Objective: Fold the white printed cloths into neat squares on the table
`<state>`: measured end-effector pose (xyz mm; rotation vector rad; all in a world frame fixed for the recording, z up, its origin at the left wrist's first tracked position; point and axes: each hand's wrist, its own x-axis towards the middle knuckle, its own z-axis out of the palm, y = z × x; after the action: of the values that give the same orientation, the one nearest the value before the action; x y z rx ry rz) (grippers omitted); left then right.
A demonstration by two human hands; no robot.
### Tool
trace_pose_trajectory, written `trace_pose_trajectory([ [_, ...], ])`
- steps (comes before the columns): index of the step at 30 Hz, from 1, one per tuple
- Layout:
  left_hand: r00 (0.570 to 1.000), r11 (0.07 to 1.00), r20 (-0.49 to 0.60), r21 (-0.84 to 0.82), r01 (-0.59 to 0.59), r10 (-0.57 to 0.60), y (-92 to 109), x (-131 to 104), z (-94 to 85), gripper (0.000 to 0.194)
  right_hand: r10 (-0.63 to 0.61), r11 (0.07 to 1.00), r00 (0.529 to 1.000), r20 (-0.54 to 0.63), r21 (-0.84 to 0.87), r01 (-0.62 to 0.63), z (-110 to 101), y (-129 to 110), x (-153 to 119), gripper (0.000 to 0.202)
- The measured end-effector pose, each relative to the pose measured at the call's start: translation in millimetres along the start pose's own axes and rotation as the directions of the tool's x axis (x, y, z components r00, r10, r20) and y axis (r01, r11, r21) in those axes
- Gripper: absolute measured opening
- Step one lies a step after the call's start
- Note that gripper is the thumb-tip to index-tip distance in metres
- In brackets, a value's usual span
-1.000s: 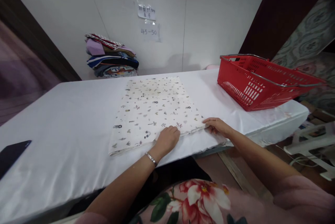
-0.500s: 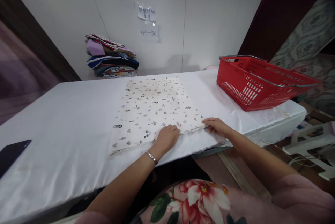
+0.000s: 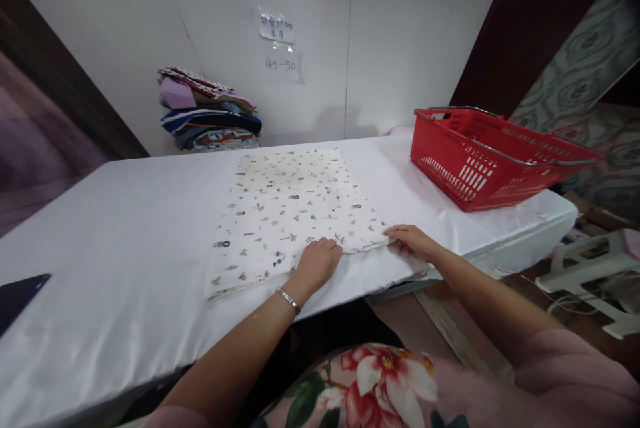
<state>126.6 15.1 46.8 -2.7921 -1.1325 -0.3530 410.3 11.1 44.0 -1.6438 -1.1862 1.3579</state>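
Note:
A folded cream cloth (image 3: 285,215) with small printed motifs lies flat on the white-covered table (image 3: 145,228). Its layered near edge faces me. My left hand (image 3: 318,261), with a silver bracelet at the wrist, is closed over the middle of that near edge, fingertips curled onto the fabric. At the near right corner, my right hand (image 3: 413,243) pinches the cloth between thumb and fingers. Part of the right fingers is hidden beneath the hand.
A red plastic basket (image 3: 467,171) with metal handles stands at the table's right. Folded clothes (image 3: 210,111) are stacked at the back left by the wall. A dark flat object (image 3: 20,298) lies at the left edge. A white stool (image 3: 595,275) stands on the floor at right.
The view has shifted slightly, moving the scene a little leftward. Both hands keep their places on the cloth's near edge, and the cloth looks the same.

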Motion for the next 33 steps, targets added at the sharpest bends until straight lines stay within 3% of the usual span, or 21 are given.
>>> trace_pose_trajectory([
  [6,0.998,0.994,-0.052,0.103,0.037,-0.032,-10,14,-4.6,0.015,-0.030,1.000,1.000,0.008,0.006,0.030,0,2,0,0.021],
  [10,0.999,0.993,0.004,0.110,-0.039,0.039,-6,9,8.0,0.017,-0.030,0.999,1.000,-0.010,0.023,0.030,0,5,0,0.023],
  [13,0.999,0.996,0.026,0.086,-0.034,0.032,-2,3,15.1,0.020,-0.040,0.999,0.999,-0.010,0.015,0.040,0,6,1,0.025],
  [17,1.000,0.999,0.022,0.052,-0.009,0.008,-5,4,7.6,0.022,-0.038,0.999,0.999,-0.017,-0.008,0.038,2,4,0,0.024],
  [21,0.998,0.999,-0.058,0.045,0.014,-0.012,-15,10,-3.3,0.022,-0.064,0.998,0.997,-0.039,-0.007,0.064,5,2,-3,0.026],
  [26,0.994,0.993,0.007,0.049,-0.110,0.109,-19,4,7.1,0.019,-0.066,0.996,0.996,-0.054,-0.066,0.062,6,4,-3,0.028],
  [29,0.995,0.994,0.005,0.057,-0.097,0.097,-19,0,13.6,0.018,-0.058,0.994,0.998,-0.032,-0.098,0.055,6,3,-2,0.029],
  [33,0.995,0.994,-0.046,0.070,-0.081,0.085,-21,2,9.1,0.019,-0.051,0.994,0.998,-0.031,-0.101,0.048,5,0,-3,0.030],
])
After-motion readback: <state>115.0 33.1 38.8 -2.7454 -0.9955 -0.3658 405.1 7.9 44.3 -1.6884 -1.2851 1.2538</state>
